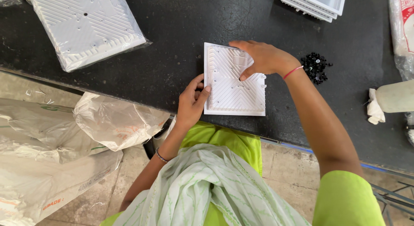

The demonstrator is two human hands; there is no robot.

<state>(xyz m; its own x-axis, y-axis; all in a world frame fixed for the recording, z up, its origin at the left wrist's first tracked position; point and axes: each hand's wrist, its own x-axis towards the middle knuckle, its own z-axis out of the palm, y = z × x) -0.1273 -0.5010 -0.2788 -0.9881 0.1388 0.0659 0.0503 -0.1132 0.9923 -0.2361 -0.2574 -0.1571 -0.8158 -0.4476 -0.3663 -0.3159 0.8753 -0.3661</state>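
Two hands work on one white ribbed square panel (235, 85) that lies flat on the dark worktop (172, 57), close to its near edge. Nearest the body, the left hand (192, 101) steadies the panel's left side, thumb and fingers loosely curled against the rim, touching it and not closing round it. Its hold looks light, so a push from the other side could slide the panel toward the table edge, where there is little margin before the drop to the floor.

Farther in, the right hand (263, 57) lies over the panel's upper right part, its fingers bent down with one fingertip pressing on the ribbed face near a small hole. Whether something tiny sits under that fingertip I cannot tell. Pressure off-centre could tip or skid the panel if the left hand slackens.

Just beyond the right wrist lies a heap of small black parts (315, 67), loose on the top; a sweep of the forearm could scatter them. Farther away, a wrapped stack of white panels (86, 27) rests at the far left and another stack (315, 3) at the far edge, both well apart from the hands.
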